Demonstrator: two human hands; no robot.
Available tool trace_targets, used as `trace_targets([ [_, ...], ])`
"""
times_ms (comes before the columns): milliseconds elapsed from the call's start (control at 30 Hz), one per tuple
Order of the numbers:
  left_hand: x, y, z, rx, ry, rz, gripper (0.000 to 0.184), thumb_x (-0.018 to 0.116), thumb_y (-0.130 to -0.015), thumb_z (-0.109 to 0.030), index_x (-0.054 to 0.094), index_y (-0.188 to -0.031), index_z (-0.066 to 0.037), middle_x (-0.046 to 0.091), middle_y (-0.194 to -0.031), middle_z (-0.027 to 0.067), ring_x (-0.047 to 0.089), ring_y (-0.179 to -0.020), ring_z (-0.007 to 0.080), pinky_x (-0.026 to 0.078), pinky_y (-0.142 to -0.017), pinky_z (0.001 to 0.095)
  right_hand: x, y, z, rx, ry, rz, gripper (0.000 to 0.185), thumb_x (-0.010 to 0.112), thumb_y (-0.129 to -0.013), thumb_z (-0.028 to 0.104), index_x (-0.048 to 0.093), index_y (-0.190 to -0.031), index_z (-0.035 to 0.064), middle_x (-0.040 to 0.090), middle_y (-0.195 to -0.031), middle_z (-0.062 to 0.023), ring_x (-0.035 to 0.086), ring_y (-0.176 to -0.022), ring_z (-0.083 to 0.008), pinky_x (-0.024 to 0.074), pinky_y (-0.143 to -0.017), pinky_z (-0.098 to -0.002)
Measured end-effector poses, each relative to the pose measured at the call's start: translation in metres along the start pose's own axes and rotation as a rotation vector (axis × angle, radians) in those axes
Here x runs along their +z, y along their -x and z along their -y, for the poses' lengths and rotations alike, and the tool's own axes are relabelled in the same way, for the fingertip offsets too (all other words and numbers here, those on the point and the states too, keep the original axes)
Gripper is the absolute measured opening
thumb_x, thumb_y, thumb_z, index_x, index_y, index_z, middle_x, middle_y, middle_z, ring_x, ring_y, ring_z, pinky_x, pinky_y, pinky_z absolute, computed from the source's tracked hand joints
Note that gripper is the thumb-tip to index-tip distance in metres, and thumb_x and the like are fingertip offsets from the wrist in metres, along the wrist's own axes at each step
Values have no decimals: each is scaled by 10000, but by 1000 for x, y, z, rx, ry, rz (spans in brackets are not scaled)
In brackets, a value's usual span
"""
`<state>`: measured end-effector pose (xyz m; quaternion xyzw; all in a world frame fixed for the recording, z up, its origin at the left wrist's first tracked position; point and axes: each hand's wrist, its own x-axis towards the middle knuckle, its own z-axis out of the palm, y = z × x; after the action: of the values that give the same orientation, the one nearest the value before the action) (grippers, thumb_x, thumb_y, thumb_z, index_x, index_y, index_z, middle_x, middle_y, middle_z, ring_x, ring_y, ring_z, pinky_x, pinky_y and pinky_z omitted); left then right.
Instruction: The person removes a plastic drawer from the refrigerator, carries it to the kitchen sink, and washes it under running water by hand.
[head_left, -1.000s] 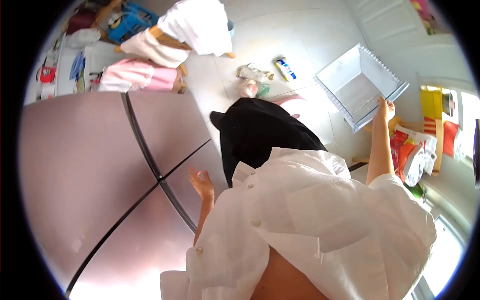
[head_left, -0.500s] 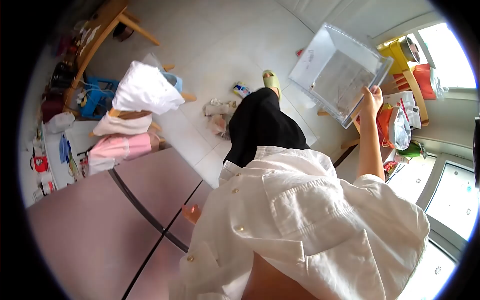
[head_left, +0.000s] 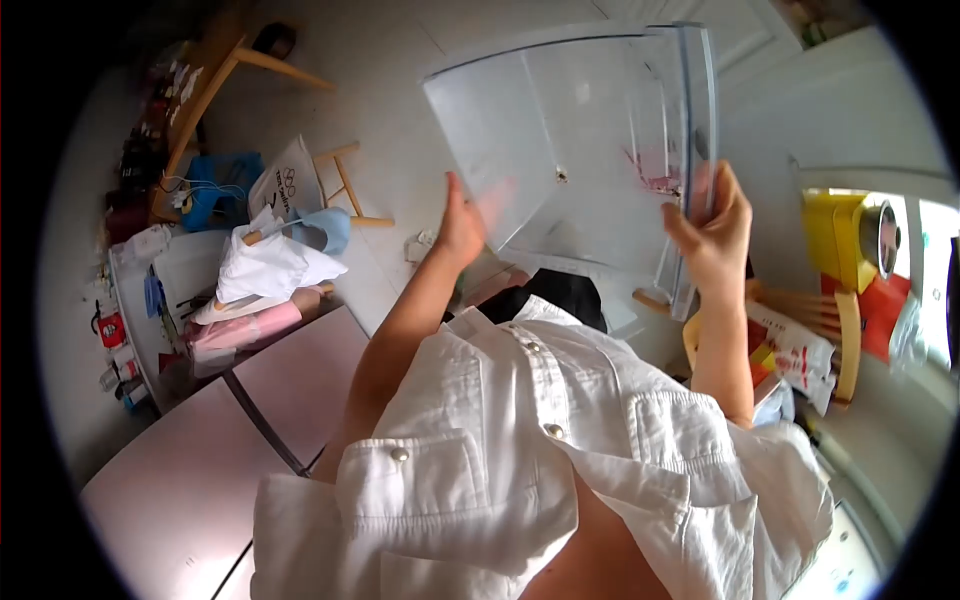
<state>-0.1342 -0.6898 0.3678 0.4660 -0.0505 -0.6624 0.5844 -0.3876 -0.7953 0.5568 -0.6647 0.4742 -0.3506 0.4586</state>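
Note:
A clear plastic drawer bin (head_left: 600, 120), like one from a fridge, is held up in front of me, tilted, with small dark and reddish marks inside. My right hand (head_left: 718, 235) grips its right rim, thumb on the near side and fingers wrapped round the edge. At the bin's lower left side is my left hand (head_left: 463, 225), thumb up and fingers stretched out. Its fingertips blur against the clear wall, and whether they press on it I cannot tell.
Pink fridge doors (head_left: 190, 480) stand at lower left. Beyond them, white and pink cloths (head_left: 265, 270) hang over a chair, beside a blue stool (head_left: 215, 200). To the right, a wooden chair (head_left: 845, 345) stands near bags and a yellow container (head_left: 835, 230).
The bin has moved left and nearer to me, turning in my right hand. My left hand has come up from beside the fridge to the bin's left side.

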Motion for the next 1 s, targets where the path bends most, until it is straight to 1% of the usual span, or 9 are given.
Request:
trace_targets([
  [133, 27, -45, -41, -23, -16, 232, 973, 59, -818, -758, 215, -1428, -16, 299, -1451, 165, 227, -1366, 265, 76, -1115, 420, -21, -90, -3, -72, -115, 61, 224, 593, -677, -14, 406, -761, 77, 259, -616, 73, 227, -559, -29, 198, -502, -183],
  [267, 24, -89, -83, 118, -175, -237, 1007, 103, -802, -783, 219, -1423, 0, 247, -1478, 147, 174, -1385, 247, 32, -1124, 377, -40, -157, 5, -59, -129, 17, 235, 596, -673, -24, 403, -738, 92, 275, -599, 76, 230, -526, -22, 203, -475, -186],
  [400, 87, -125, -129, 105, 59, 165, 956, 151, -849, -732, 257, -1396, 45, 286, -1445, 204, 228, -1361, 260, 62, -1121, 371, -21, -226, 0, -101, -91, 47, 245, 607, -675, -16, 393, -721, 95, 307, -598, 77, 276, -506, -18, 225, -455, -185],
  [433, 73, -143, -139, 178, -7, 176, 879, 239, -879, -684, 303, -1382, 34, 324, -1424, 207, 284, -1336, 267, 131, -1110, 363, -14, -244, 1, -78, -106, 40, 249, 610, -675, -13, 390, -719, 95, 316, -601, 76, 292, -508, -18, 232, -455, -185],
  [567, 64, -192, -210, 941, -821, -687, 450, 563, -896, -241, 458, -1246, 20, 485, -1270, 154, 432, -1203, 266, 336, -994, 340, 28, -323, 5, -43, -161, -39, 215, 624, -673, -17, 448, -754, 76, 385, -631, 74, 335, -546, -14, 254, -476, -181],
  [600, 81, -190, -249, 1122, -1026, -728, 365, 624, -795, -43, 522, -1144, -13, 530, -1170, 129, 502, -1084, 259, 389, -917, 334, 41, -345, 5, -44, -157, -63, 207, 625, -673, -19, 462, -765, 71, 395, -638, 73, 338, -551, -14, 257, -478, -181],
  [733, 113, -264, -347, 1130, -1405, 66, 359, 593, -750, 20, 572, -1099, -63, 547, -1076, 88, 545, -977, 248, 463, -763, 380, 113, -431, 12, -47, -180, -94, 227, 625, -665, -41, 486, -812, 63, 429, -659, 65, 338, -550, -15, 265, -478, -177],
  [867, 125, -389, -396, 808, -1715, 423, 390, 535, -777, -3, 583, -1146, -119, 546, -1062, 43, 533, -1031, 212, 474, -786, 356, 179, -522, 49, -71, -69, -39, 258, 628, -652, -57, 476, -817, 69, 433, -664, 59, 336, -553, -16, 271, -479, -174],
  [1000, 110, -527, -440, 1159, -1757, 769, 402, 481, -819, 8, 558, -1192, -122, 536, -1154, 27, 525, -1069, 204, 460, -828, 333, 220, -597, 82, -76, -48, 1, 259, 632, -651, -55, 460, -797, 74, 430, -664, 60, 334, -551, -16, 261, -471, -170],
])
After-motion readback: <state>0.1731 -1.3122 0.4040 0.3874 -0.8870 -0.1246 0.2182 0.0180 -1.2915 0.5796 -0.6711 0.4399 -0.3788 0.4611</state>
